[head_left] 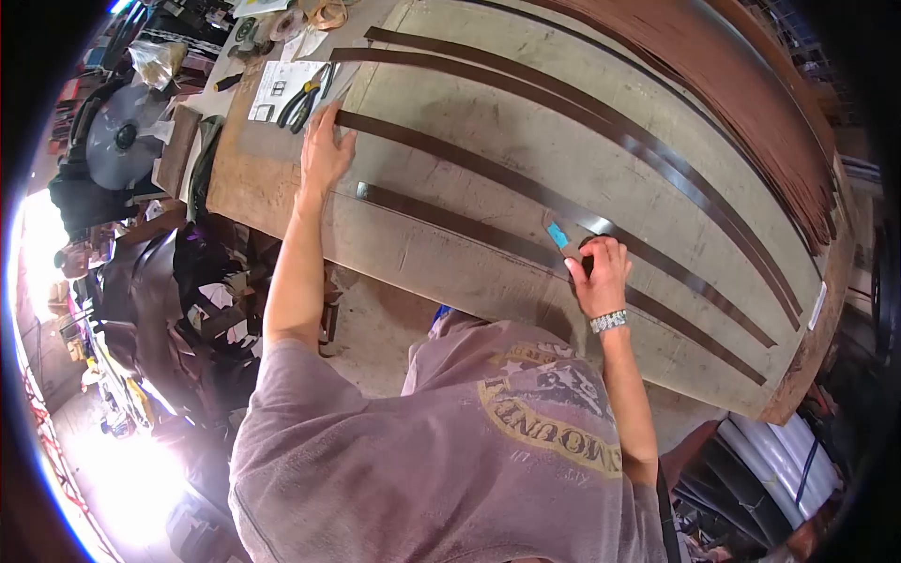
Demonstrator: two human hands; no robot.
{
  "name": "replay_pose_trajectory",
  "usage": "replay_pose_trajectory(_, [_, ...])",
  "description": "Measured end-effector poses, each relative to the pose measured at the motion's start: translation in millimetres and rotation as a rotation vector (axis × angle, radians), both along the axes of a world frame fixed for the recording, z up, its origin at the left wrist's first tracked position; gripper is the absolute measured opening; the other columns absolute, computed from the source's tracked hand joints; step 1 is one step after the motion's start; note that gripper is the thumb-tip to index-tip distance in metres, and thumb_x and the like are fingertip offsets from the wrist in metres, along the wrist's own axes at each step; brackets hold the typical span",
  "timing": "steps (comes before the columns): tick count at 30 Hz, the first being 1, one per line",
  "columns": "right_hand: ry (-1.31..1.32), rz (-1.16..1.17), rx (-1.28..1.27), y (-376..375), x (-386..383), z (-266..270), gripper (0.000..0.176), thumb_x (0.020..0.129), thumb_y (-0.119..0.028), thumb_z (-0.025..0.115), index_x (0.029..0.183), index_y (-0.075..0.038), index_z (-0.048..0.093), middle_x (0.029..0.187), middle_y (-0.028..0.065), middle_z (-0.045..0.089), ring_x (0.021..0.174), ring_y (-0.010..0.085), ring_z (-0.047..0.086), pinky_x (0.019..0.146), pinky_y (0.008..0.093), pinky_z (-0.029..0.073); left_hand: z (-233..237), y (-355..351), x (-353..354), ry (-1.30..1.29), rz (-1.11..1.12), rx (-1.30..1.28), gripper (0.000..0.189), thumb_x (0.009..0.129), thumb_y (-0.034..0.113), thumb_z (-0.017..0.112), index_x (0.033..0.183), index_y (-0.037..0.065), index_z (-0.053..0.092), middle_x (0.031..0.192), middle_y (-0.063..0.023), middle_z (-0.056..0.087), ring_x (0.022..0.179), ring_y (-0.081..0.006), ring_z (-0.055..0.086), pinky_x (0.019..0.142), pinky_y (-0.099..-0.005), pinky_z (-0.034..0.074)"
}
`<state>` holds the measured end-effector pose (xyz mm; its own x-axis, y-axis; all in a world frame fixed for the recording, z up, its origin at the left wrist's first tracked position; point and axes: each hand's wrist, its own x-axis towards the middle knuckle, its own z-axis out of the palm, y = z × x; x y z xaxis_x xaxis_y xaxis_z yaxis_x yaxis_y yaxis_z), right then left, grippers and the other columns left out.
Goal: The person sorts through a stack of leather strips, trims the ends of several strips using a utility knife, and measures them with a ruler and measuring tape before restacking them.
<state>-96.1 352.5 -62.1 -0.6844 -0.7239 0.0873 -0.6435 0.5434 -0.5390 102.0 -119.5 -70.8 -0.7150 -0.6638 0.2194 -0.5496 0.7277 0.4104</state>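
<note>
Several long dark brown leather-like strips lie across the worktable, roughly side by side. My left hand rests at the left end of one middle strip, fingers stretched out and thumb apart. Over at the right, my right hand, with a metal-banded watch or bracelet on the wrist, is curled round something dark that I cannot make out. It is between that middle strip and the nearest strip. A thin piece with a bright blue patch shows right beside its thumb. Two more strips lie farther back.
Pliers with yellow-and-black handles lie on a printed sheet near my left hand. A stack of reddish-brown sheets fills the far side of the worktable. A fan stands at left; rolls are below right.
</note>
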Motion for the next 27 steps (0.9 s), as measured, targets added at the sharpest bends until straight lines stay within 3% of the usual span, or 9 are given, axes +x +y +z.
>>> replay_pose_trajectory(7, [-0.213, 0.043, -0.001, 7.4, 2.1, 25.0, 0.025, 0.083, -0.011, 0.081, 0.089, -0.008, 0.057, 0.085, 0.0084, 0.061, 0.081, 0.0301, 0.059, 0.076, 0.0423, 0.045, 20.0, -18.0, -11.9, -0.173, -0.232, -0.138, 0.042, 0.083, 0.029, 0.082, 0.122, 0.014, 0.072, 0.124, -0.0116, 0.065, 0.114, -0.0323, 0.059, 0.094, -0.0442, 0.048])
replay_pose_trajectory(10, [-0.437, -0.005, -0.044, 20.9, 13.5, 27.5, 0.024, 0.089, -0.018, 0.078, 0.090, -0.006, 0.057, 0.073, 0.0105, 0.059, 0.064, 0.0283, 0.057, 0.059, 0.0404, 0.046, 29.9, -22.3, -18.1, -0.195, -0.373, -0.209, 0.037, 0.082, 0.032, 0.083, 0.112, 0.012, 0.074, 0.115, -0.0102, 0.070, 0.110, -0.0320, 0.062, 0.090, -0.0456, 0.049])
replay_pose_trajectory(11, [-0.493, 0.001, 0.033, 27.8, 18.1, 16.7, 0.022, 0.092, -0.019, 0.076, 0.091, -0.007, 0.058, 0.073, 0.0068, 0.059, 0.065, 0.0197, 0.059, 0.059, 0.0336, 0.048, 31.5, -26.3, -17.4, -0.207, -0.434, -0.142, 0.035, 0.082, 0.033, 0.083, 0.109, 0.012, 0.074, 0.109, -0.0102, 0.072, 0.107, -0.0322, 0.063, 0.089, -0.0465, 0.048])
replay_pose_trajectory(14, [-0.459, 0.057, 0.017, 34.3, 37.5, 9.0, 0.024, 0.095, -0.027, 0.072, 0.097, -0.006, 0.060, 0.085, 0.0137, 0.064, 0.078, 0.0333, 0.063, 0.069, 0.0451, 0.051, 26.2, -27.3, -17.9, -0.262, -0.498, 0.007, 0.029, 0.088, 0.026, 0.078, 0.107, 0.004, 0.074, 0.099, -0.0147, 0.072, 0.091, -0.0355, 0.067, 0.080, -0.0438, 0.052])
replay_pose_trajectory(15, [-0.506, 0.043, -0.103, 36.3, 37.0, 9.7, 0.023, 0.093, -0.025, 0.072, 0.096, -0.007, 0.059, 0.085, 0.0131, 0.063, 0.079, 0.0338, 0.063, 0.070, 0.0447, 0.051, -31.7, -69.2, -7.4, -0.136, -0.524, 0.214, 0.025, 0.091, 0.020, 0.075, 0.106, 0.001, 0.073, 0.098, -0.0162, 0.071, 0.093, -0.0364, 0.066, 0.082, -0.0446, 0.051])
replay_pose_trajectory(16, [-0.431, 0.049, -0.092, 42.3, 36.6, 0.5, 0.023, 0.092, -0.023, 0.073, 0.093, -0.007, 0.056, 0.085, 0.0131, 0.062, 0.079, 0.0349, 0.062, 0.070, 0.0453, 0.051, -1.7, -51.1, -19.2, -0.209, -0.635, 0.035, 0.020, 0.092, 0.011, 0.073, 0.106, -0.001, 0.069, 0.094, -0.0159, 0.068, 0.089, -0.0308, 0.065, 0.081, -0.0413, 0.051])
replay_pose_trajectory(18, [-0.446, 0.004, -0.039, 47.0, 33.3, 3.5, 0.025, 0.089, -0.018, 0.075, 0.088, -0.007, 0.053, 0.082, 0.0133, 0.061, 0.077, 0.0364, 0.061, 0.068, 0.0464, 0.046, -6.6, -44.5, -17.6, -0.196, -0.480, 0.330, 0.013, 0.094, 0.000, 0.066, 0.104, -0.002, 0.058, 0.085, -0.0072, 0.056, 0.082, -0.0168, 0.055, 0.077, -0.0292, 0.046])
replay_pose_trajectory(23, [-0.533, -0.095, 0.015, 42.5, 31.1, 2.3, 0.022, 0.087, -0.017, 0.075, 0.094, -0.008, 0.056, 0.084, 0.0110, 0.066, 0.081, 0.0353, 0.064, 0.071, 0.0469, 0.048, 20.3, -46.6, -18.5, -0.419, -0.464, 0.527, 0.010, 0.093, 0.000, 0.064, 0.094, -0.001, 0.054, 0.078, -0.0017, 0.052, 0.077, -0.0124, 0.048, 0.072, -0.0277, 0.041])
replay_pose_trajectory(27, [-0.476, -0.122, 0.012, 44.3, 36.9, -8.0, 0.021, 0.087, -0.018, 0.075, 0.097, -0.009, 0.058, 0.087, 0.0101, 0.069, 0.085, 0.0347, 0.067, 0.073, 0.0472, 0.050, 53.2, -35.5, -24.1, -0.506, -0.298, 0.769, 0.023, 0.096, 0.017, 0.070, 0.085, 0.005, 0.054, 0.075, 0.0033, 0.053, 0.065, -0.0074, 0.048, 0.058, -0.0240, 0.041])
